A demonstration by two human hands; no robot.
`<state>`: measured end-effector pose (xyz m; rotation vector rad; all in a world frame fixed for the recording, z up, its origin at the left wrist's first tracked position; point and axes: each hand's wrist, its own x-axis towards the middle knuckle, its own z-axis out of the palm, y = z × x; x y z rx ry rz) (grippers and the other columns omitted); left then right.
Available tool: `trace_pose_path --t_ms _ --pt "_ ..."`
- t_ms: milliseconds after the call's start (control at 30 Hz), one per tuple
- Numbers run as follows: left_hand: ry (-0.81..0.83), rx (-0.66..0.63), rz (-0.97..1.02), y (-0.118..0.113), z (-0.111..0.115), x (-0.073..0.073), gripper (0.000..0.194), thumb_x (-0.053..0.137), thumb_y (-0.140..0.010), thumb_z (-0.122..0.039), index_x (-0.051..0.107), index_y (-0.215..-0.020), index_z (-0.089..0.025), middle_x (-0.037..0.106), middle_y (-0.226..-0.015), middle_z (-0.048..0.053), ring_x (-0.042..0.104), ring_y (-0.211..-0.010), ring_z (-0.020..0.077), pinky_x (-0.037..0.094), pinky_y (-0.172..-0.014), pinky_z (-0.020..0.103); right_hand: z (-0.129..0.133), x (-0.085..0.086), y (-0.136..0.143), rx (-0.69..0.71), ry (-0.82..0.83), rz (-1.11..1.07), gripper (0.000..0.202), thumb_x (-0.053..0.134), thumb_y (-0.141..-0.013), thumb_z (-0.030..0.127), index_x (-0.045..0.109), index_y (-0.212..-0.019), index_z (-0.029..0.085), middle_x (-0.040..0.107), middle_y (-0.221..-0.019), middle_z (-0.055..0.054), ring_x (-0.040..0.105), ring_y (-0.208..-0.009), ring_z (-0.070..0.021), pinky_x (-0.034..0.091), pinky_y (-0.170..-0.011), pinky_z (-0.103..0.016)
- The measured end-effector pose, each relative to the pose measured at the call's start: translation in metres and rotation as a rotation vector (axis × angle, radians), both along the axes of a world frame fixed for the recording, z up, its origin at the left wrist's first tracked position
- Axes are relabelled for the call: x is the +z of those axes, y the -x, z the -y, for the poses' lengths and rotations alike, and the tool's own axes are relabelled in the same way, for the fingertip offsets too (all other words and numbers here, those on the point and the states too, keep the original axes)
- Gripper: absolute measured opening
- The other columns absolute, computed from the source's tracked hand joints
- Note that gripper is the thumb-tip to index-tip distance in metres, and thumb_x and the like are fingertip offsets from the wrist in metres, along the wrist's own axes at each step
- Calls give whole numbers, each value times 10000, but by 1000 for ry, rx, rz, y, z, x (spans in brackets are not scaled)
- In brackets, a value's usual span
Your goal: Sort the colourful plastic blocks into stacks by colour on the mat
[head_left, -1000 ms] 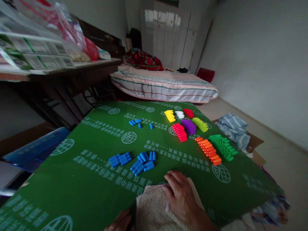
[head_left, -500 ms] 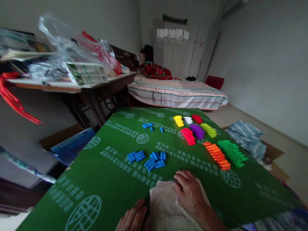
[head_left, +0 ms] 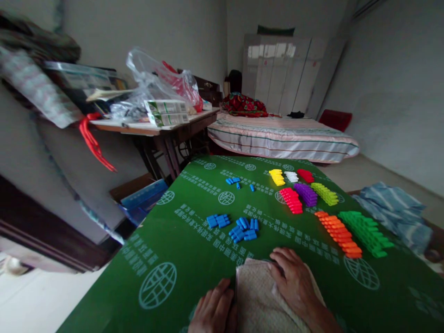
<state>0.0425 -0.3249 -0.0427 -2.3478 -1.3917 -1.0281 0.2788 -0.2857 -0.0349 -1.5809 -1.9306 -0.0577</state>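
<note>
A beige cloth [head_left: 255, 291] lies folded on the green tabletop at the near edge. My right hand [head_left: 294, 282] rests on its right part, fingers extended and holding nothing. Beside the cloth's left edge is my left hand [head_left: 213, 307], its fingers laid out on the tabletop; its thumb is partly hidden. Beyond the cloth sit small blue plastic pieces: a joined group [head_left: 218, 220], a looser pile [head_left: 244, 230], and several loose ones [head_left: 233, 181] farther back.
On the right of the green table [head_left: 194, 249] stand rows of orange [head_left: 340, 234], green [head_left: 364, 232], pink [head_left: 291, 200], purple [head_left: 305, 194], lime [head_left: 324, 193], yellow [head_left: 277, 177], white [head_left: 291, 176] and red pieces [head_left: 305, 175]. A cluttered desk [head_left: 138, 129] and a bed [head_left: 280, 136] are beyond.
The camera view has turned left, so everything appears shifted right. Both hands stay at the cloth in about the same pose, and the plastic pieces keep their places.
</note>
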Motion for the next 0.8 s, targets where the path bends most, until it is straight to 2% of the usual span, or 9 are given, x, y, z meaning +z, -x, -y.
trace_pose_path --t_ms 167,300,367,433,500,600,667,800 --pt "97 -8 44 1 1 8 185 497 -884 -302 636 -979 -224 718 -1046 68 682 -887 163 570 -751 261 0 0 -2 4 11 -30 192 520 -852 184 691 -937 197 712 -989 -58 640 -926 -203 520 -852 -336" --pt "264 -108 112 1 -8 26 161 533 -870 -273 623 -996 -226 708 -1052 60 677 -930 122 558 -800 190 -1 -1 -3 12 4 -45 202 503 -860 195 690 -936 199 714 -987 -60 640 -931 -207 520 -861 -347" --pt "288 -124 141 -2 -18 37 166 521 -872 -250 618 -1003 -218 706 -1057 65 674 -943 115 554 -810 182 -1 -1 -4 22 3 -50 204 502 -856 192 690 -935 199 714 -982 -60 641 -926 -207 520 -860 -347" --pt "277 -118 123 -6 -32 45 178 505 -869 -243 623 -998 -213 705 -1080 74 670 -970 138 563 -842 233 -1 0 -4 28 2 -57 201 509 -849 186 691 -934 197 712 -980 -60 642 -920 -205 522 -854 -343" --pt "314 -95 41 -14 -49 51 225 496 -854 -240 632 -1030 -210 681 -1168 90 639 -1074 189 547 -926 334 0 0 -3 27 5 -67 200 513 -844 182 692 -931 197 711 -979 -60 642 -920 -203 524 -848 -338" --pt "474 -9 -90 -29 -76 56 400 538 -809 -253 586 -1202 -200 520 -1402 127 453 -1318 278 449 -1050 466 0 2 -3 27 15 -85 202 508 -847 188 694 -924 203 710 -979 -57 641 -927 -199 525 -845 -332" --pt "582 28 -144 -39 -90 57 499 565 -788 -271 535 -1279 -193 397 -1494 140 327 -1397 303 375 -1097 517 1 2 -2 26 14 -96 203 505 -849 197 696 -919 207 712 -974 -55 643 -922 -198 526 -845 -334" --pt "622 43 -185 -51 -102 55 523 571 -792 -281 515 -1303 -188 405 -1484 161 338 -1387 332 347 -1087 582 1 2 -2 16 8 -119 203 505 -848 193 696 -912 218 715 -972 -53 646 -915 -198 527 -842 -337"
